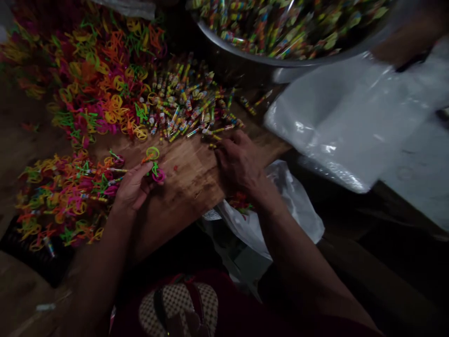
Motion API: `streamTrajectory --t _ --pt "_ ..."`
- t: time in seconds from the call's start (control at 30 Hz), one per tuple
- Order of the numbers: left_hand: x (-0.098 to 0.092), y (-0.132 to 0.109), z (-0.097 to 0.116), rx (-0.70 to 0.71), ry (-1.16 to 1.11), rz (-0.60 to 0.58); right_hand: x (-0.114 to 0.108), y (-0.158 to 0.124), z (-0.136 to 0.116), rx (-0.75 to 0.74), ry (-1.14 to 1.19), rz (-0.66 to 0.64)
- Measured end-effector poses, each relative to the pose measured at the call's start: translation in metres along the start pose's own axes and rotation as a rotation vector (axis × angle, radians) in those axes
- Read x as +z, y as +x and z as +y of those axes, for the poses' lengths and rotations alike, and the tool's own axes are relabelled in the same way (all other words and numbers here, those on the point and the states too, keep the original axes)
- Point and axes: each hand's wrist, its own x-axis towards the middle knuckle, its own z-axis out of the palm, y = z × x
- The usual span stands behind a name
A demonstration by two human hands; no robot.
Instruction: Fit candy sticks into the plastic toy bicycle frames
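My left hand (135, 185) is closed, thumb and fingers pinching a small neon plastic toy (155, 171) with green, orange, yellow and magenta ring-shaped parts. It is above the wooden table (182, 175), beside a heap of toys mixed with thin tubes (70, 196). On the right, my right hand (240, 161) has its fingers curled at the near edge of a pile of thin wrapped candy tubes (185, 103). Its fingertips close on the end of one yellow tube (213, 135), partly hidden by the hand.
A large heap of loose neon toys (101, 89) lies at the back left. Behind is a metal basin (242, 52) full of tubes. Clear plastic bags (326, 121) lie at right, near another person's arm (410, 37). An open white bag (291, 206) hangs below the table edge.
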Motion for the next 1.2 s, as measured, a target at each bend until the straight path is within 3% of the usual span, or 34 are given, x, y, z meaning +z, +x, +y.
streamTrajectory --t 0.17,0.27,0.37,0.53,0.77,1.0,1.2 --pt "-0.009 -0.012 -0.008 -0.013 -0.105 -0.006 0.011 -0.011 -0.064 -0.002 0.502 0.1" --pt "-0.008 -0.023 -0.01 -0.067 -0.165 0.018 0.023 -0.018 -0.104 0.1 0.779 0.033" --pt "-0.011 -0.033 -0.01 -0.079 -0.181 0.038 0.031 -0.02 -0.121 0.159 0.962 -0.089" --pt "-0.02 -0.036 -0.013 -0.075 -0.189 0.028 0.033 -0.025 -0.12 0.205 1.098 -0.124" --pt "-0.012 -0.03 -0.016 -0.149 -0.233 -0.007 0.044 -0.035 -0.114 0.376 1.178 -0.073" --pt "-0.011 -0.026 -0.019 -0.199 -0.207 0.017 0.046 -0.036 -0.106 0.475 1.312 -0.148" --pt "-0.011 -0.025 -0.019 -0.248 -0.287 -0.048 0.043 -0.037 -0.104 0.498 1.368 -0.207"
